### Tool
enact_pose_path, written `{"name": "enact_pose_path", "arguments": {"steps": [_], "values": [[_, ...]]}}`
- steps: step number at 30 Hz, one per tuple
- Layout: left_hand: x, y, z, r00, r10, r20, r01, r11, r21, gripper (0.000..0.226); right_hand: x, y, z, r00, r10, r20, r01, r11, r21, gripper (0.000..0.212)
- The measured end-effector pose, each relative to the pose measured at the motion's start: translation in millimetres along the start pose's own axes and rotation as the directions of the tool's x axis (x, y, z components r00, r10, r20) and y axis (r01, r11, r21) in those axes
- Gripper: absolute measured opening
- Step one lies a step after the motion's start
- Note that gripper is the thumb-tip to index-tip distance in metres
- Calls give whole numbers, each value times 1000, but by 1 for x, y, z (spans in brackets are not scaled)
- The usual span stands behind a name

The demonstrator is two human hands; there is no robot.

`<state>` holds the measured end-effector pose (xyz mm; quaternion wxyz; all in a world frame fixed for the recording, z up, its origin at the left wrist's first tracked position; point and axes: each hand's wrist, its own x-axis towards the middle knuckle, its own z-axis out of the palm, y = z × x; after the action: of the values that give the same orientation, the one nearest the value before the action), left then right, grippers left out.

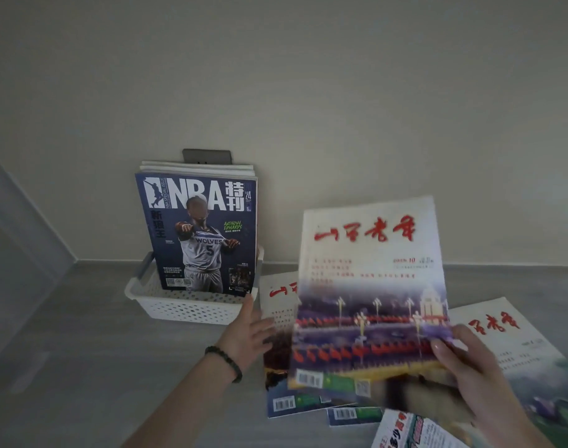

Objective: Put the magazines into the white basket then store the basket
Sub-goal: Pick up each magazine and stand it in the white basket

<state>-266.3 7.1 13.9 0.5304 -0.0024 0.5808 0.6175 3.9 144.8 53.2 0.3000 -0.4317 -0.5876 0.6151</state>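
A magazine [370, 286] is being gripped at its lower right corner by the right hand [467, 367], thumb on the cover. It is being held tilted up, clear of the loose magazines [515, 344] on the floor [82, 350], probably for transfer. The left hand [247, 334] is being held released, fingers straight and spread toward the basket [185, 307], seemingly to steady it. In the basket, by the wall, an NBA issue [201, 234] is being kept upright before others.
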Motion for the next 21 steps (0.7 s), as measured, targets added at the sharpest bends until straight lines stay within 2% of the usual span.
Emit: {"name": "enact_pose_path", "arguments": {"steps": [2, 5, 8, 9, 12, 15, 17, 21], "values": [[-14, 12, 8, 994, 90, 68, -97, 991, 97, 64, 1, -8, 23, 999, -42, -16, 43, 998, 56, 15], [-30, 36, 2, 949, 304, 87, -314, 940, 132, 57, 6, -24, 64, 983, -185, -11, 185, 983, 22, 14], [-43, 65, -17, 848, 528, 32, -524, 830, 190, 19, 15, -41, 106, 963, -269, 4, 268, 963, 38, 16], [-44, 75, -27, 818, 575, -7, -560, 800, 216, 18, 19, -48, 121, 956, -293, 33, 291, 956, 40, 19], [-44, 106, -56, 784, 616, -71, -576, 765, 287, 24, 34, -67, 164, 934, -338, 115, 333, 941, 64, 27], [-36, 134, -85, 737, 666, -115, -611, 729, 308, 30, 53, -81, 204, 928, -349, 128, 351, 936, 12, 35], [-28, 149, -99, 719, 680, -140, -616, 718, 323, 27, 65, -84, 228, 937, -335, 101, 341, 939, -45, 37], [-5, 166, -124, 715, 668, -205, -574, 729, 373, 24, 91, -78, 267, 952, -305, 12, 303, 940, -157, 26]]}}
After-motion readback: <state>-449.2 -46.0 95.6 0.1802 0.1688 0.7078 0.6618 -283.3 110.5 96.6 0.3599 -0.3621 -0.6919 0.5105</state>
